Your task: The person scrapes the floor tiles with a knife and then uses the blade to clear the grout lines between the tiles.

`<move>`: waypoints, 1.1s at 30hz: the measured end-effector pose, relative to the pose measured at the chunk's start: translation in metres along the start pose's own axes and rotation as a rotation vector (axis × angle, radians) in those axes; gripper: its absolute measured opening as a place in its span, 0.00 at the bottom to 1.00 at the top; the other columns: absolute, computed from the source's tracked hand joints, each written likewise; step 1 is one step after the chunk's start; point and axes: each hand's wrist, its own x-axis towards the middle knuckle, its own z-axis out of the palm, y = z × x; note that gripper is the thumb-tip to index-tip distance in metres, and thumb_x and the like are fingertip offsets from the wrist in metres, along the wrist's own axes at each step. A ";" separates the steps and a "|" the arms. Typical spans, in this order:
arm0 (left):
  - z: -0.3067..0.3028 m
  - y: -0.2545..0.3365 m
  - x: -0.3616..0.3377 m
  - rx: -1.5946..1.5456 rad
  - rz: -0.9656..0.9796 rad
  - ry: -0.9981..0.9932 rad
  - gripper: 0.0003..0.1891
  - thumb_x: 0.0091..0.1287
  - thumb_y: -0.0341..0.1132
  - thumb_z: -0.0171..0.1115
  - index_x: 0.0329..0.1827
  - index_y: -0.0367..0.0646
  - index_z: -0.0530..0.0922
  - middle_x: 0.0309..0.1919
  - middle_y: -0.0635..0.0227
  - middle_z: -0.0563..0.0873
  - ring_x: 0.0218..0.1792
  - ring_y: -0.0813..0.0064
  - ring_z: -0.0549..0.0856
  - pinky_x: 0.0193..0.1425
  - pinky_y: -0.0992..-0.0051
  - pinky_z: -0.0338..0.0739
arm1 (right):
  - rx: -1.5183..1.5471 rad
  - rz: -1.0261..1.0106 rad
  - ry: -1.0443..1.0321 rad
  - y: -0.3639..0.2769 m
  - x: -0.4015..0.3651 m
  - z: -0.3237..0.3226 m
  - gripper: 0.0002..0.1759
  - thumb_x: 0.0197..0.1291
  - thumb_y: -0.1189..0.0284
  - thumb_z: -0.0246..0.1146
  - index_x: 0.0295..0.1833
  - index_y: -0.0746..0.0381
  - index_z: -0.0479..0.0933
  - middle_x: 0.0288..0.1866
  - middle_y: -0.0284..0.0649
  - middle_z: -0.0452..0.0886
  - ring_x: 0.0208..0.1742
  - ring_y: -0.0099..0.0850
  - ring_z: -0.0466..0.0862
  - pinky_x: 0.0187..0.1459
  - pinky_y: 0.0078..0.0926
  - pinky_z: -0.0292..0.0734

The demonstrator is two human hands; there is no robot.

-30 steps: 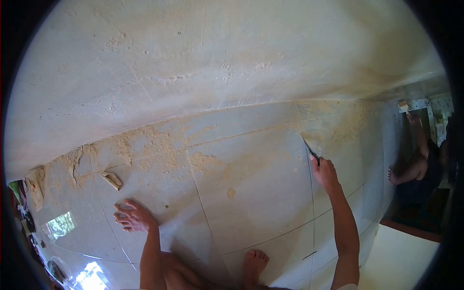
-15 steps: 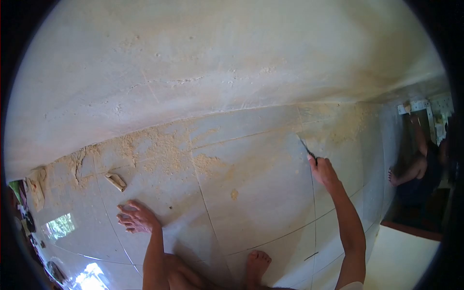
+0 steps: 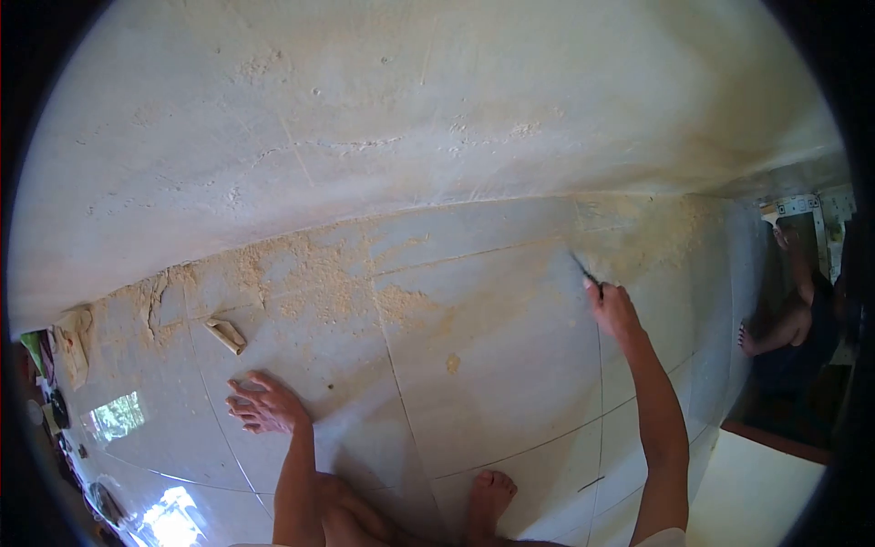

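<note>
My right hand (image 3: 616, 309) is closed around the dark handle of a slim scraper (image 3: 581, 264), its tip down at the tiled floor (image 3: 492, 337) a little out from the wall's foot. My left hand (image 3: 266, 402) rests on the tiles at the left, fingers spread, holding nothing. Just beyond it lies a small folded piece of tan sandpaper or card (image 3: 225, 335). Crumbly tan plaster debris (image 3: 319, 273) is strewn along the foot of the wall, thickest left of centre.
A pale wall (image 3: 437, 100) with cracks and rough spots rises ahead. At the far right another person (image 3: 793, 319) crouches by an opening. A crumpled bag (image 3: 73, 346) and assorted items line the left edge. A cream panel (image 3: 761, 488) stands at lower right.
The view has shifted slightly. My right hand keeps its grip on the scraper near the same spot, the tip a little closer to the wall. The left hand stays planted.
</note>
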 end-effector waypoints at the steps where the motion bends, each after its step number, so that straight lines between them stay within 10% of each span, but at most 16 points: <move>1: -0.003 0.001 0.000 -0.013 -0.004 -0.012 0.31 0.73 0.60 0.36 0.74 0.53 0.60 0.71 0.50 0.62 0.73 0.53 0.58 0.69 0.46 0.54 | 0.038 -0.030 0.073 0.000 0.007 0.004 0.37 0.68 0.45 0.47 0.34 0.72 0.80 0.31 0.66 0.80 0.40 0.62 0.81 0.44 0.51 0.76; 33: 0.007 -0.003 0.001 -0.009 0.016 0.038 0.31 0.73 0.60 0.37 0.74 0.56 0.59 0.70 0.53 0.64 0.72 0.54 0.59 0.68 0.46 0.55 | -0.016 -0.048 -0.050 -0.024 0.016 -0.025 0.34 0.67 0.46 0.50 0.30 0.70 0.78 0.24 0.60 0.79 0.33 0.57 0.82 0.36 0.48 0.77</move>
